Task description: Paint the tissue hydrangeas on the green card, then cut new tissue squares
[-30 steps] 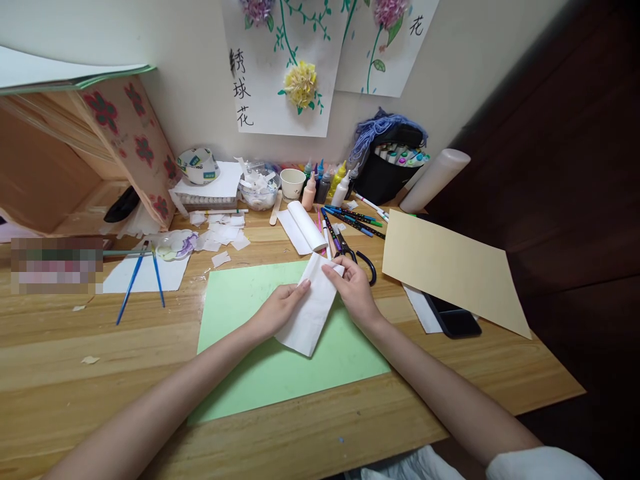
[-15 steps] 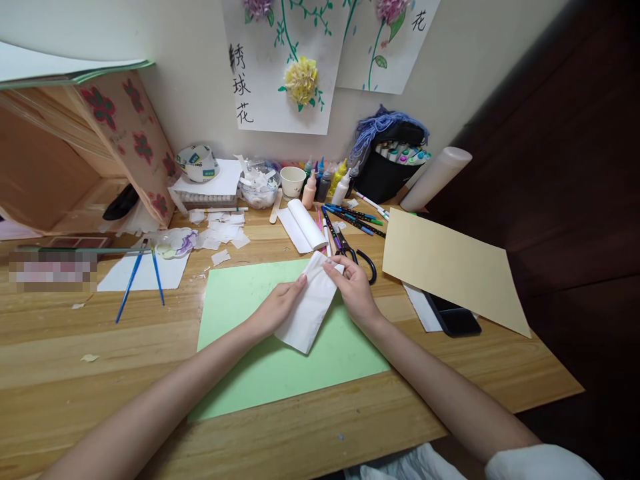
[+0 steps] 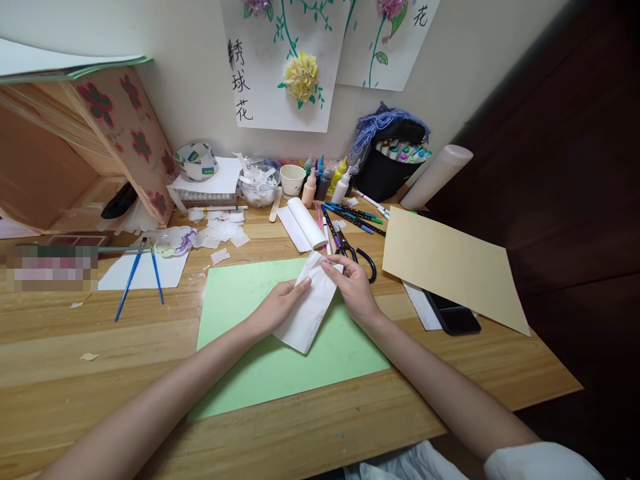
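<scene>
A folded white tissue sheet (image 3: 310, 308) lies slanted over a light green paper (image 3: 270, 360) on the wooden desk. My left hand (image 3: 280, 307) grips the tissue's left edge, fingers curled on it. My right hand (image 3: 353, 287) pinches the tissue's upper right corner between thumb and fingers. Black-handled scissors (image 3: 359, 255) lie just beyond my right hand.
A tan paper sheet (image 3: 450, 267) covers a black phone (image 3: 453, 319) at the right. Coloured pens (image 3: 357, 219), paint bottles (image 3: 325, 183), a paper cup (image 3: 292, 180), a marker case (image 3: 395, 167) and a white roll (image 3: 436, 177) line the back. Blue brushes (image 3: 131, 277) and paper scraps (image 3: 223, 230) lie left.
Both hands keep their hold on the tissue; the fingers shift only slightly along its upper edge. The view drifts a little.
</scene>
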Action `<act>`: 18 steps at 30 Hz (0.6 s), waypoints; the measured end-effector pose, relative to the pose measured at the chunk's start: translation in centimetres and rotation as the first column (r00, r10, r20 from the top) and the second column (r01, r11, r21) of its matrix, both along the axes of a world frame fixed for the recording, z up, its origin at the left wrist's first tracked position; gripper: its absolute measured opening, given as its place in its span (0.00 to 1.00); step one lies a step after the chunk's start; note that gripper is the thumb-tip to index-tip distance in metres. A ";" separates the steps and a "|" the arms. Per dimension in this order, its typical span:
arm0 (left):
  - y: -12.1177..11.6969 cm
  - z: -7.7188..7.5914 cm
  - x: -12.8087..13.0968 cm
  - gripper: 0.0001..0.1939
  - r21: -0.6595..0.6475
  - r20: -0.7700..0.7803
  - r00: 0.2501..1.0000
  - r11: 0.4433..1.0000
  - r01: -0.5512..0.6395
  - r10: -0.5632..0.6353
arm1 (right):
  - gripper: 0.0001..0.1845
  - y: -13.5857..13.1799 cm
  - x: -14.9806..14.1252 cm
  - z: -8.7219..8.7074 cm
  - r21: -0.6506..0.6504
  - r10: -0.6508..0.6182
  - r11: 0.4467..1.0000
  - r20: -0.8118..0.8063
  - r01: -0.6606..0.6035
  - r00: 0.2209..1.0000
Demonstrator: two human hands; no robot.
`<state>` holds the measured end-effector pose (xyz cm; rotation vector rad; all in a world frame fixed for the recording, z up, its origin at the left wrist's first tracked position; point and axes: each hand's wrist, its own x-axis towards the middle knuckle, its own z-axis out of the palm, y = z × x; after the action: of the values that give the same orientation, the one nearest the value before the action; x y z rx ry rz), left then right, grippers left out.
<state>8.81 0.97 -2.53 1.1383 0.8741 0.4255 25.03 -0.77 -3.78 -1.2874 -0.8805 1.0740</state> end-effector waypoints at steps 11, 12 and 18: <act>-0.1 0.1 0.1 0.24 0.039 -0.053 0.999 0.999 0.015 -0.013 | 0.15 0.1 0.1 -0.2 0.005 -0.021 1.000 0.039 0.021 0.999; -0.1 0.1 0.1 0.24 0.038 -0.056 0.998 0.999 0.025 -0.023 | 0.15 0.1 0.1 -0.2 0.007 -0.023 1.000 0.046 0.023 0.999; 0.0 -0.1 0.0 0.25 0.045 -0.056 0.997 0.998 0.054 -0.051 | 0.15 0.1 0.0 -0.1 0.011 -0.026 1.000 0.091 0.025 0.996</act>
<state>8.84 0.94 -2.64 1.2175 0.8840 0.3743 25.03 -0.64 -3.85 -1.3444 -0.9342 0.9965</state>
